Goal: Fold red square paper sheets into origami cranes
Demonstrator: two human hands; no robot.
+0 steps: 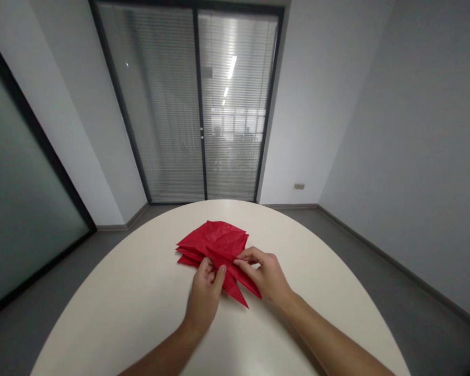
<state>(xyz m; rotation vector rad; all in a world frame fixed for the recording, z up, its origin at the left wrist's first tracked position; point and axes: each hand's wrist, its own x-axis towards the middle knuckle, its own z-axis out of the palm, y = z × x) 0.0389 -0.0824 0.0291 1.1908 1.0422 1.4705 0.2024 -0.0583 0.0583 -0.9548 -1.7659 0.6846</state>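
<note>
A piece of red folded paper (223,236), with several creased layers and pointed corners, rests on the round pale table (141,303). My left hand (208,284) pinches its near edge, thumb on top and fingers curled beneath. On the right side, my right hand (264,271) grips another edge of the paper between thumb and fingertips. Two pointed flaps stick out toward me between the hands. Part of the paper under my fingers is hidden.
The table's curved far edge lies a little beyond the paper. Behind it stands a glass door (235,156) with blinds, and a wall socket (299,186) is low on the wall. A dark-framed glass panel (19,188) is at the left.
</note>
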